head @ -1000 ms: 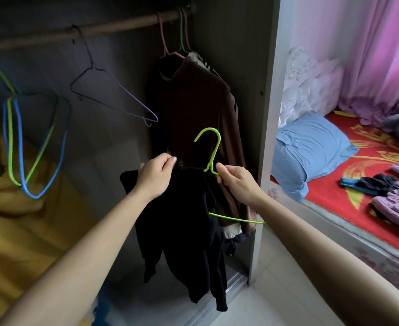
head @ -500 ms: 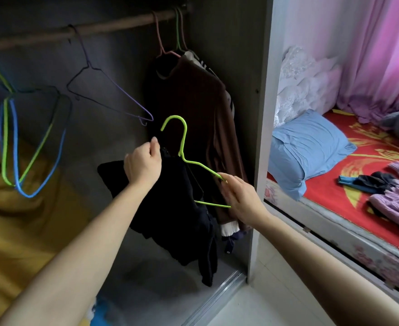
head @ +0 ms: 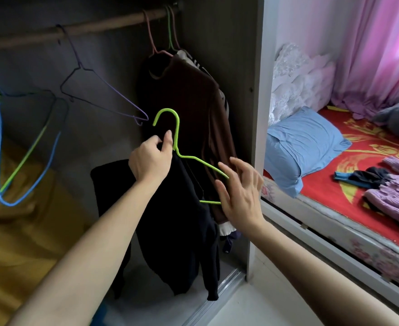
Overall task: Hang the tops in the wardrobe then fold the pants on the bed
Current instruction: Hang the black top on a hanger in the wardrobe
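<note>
Within the wardrobe (head: pixel 217 67) opening, the black top (head: pixel 170 231) hangs long-axis downward on the green hanger (head: pixel 177 130) (hook up, right arm sloping down rightward, left arm hidden in fabric). The left hand (head: pixel 150 161) grips hanger neck and collar; the right hand (head: pixel 241 196), fingers spread, holds nothing.

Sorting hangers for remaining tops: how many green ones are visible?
3 green hangers: one at the left hand, carrying the black top; one empty, far left; one on the rail behind the brown top. Others may be hidden.
</note>
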